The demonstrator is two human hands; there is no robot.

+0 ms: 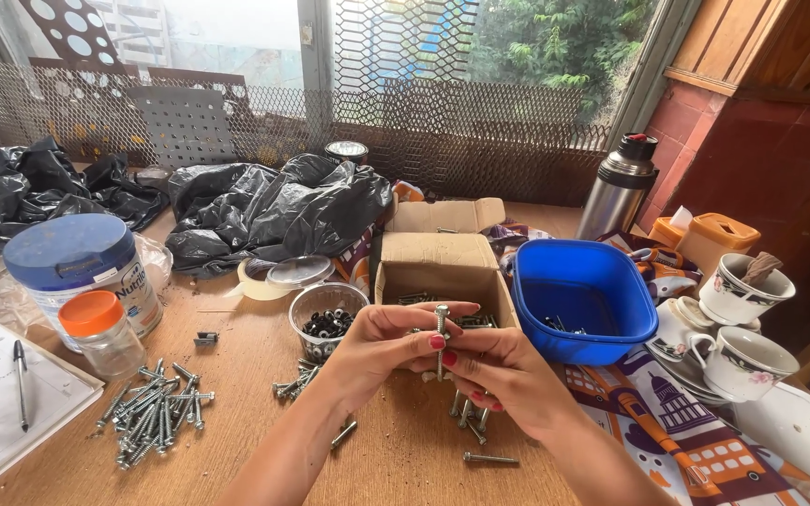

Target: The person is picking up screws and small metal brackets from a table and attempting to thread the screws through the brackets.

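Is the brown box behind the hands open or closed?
Open. The cardboard box has its flaps folded back, and metal bolts show inside it.

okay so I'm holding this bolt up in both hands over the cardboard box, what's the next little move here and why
Probably turn the bolt between your fingers to seat whatever is on its shank; I can't see a nut or washer clearly. Both the left hand and right hand pinch it upright, the clear tub of small dark parts sits close, and finished-looking bolts lie piled to the left.
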